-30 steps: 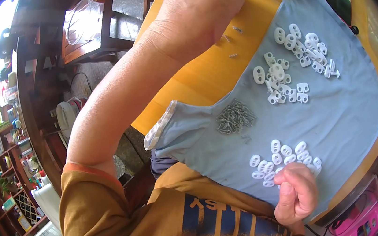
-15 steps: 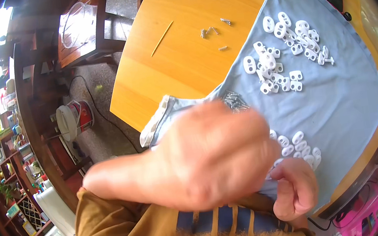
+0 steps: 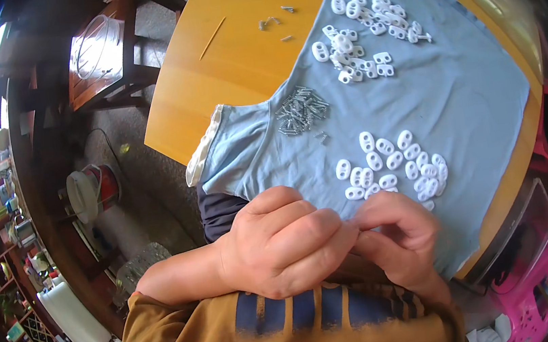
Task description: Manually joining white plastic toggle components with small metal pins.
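Observation:
My left hand (image 3: 290, 243) is closed in front of my chest, its thumb and forefinger pinched at the tip of my right hand (image 3: 399, 232). The right hand's fingers are curled and pinched too. Whatever sits between the fingertips is too small and covered to make out. Just beyond the hands, several white oval two-hole plastic pieces (image 3: 384, 146), shaped like cord-lock parts, lie scattered on a light blue cloth (image 3: 465, 113). Farther left on the cloth is a heap of small metal springs (image 3: 302, 111).
More white two-hole plastic pieces (image 3: 344, 44), some squarish, are grouped at the cloth's far side. On the bare wooden table (image 3: 240, 66) rest a thin yellowish stick (image 3: 212, 38) and several loose springs (image 3: 274, 20). A pink plastic stool (image 3: 531, 290) stands at the lower right.
My left hand was raised, blurred and apart from the right; it has dropped back and now meets the right fingertips. The springs it partly covered show fully. The whole view has shifted.

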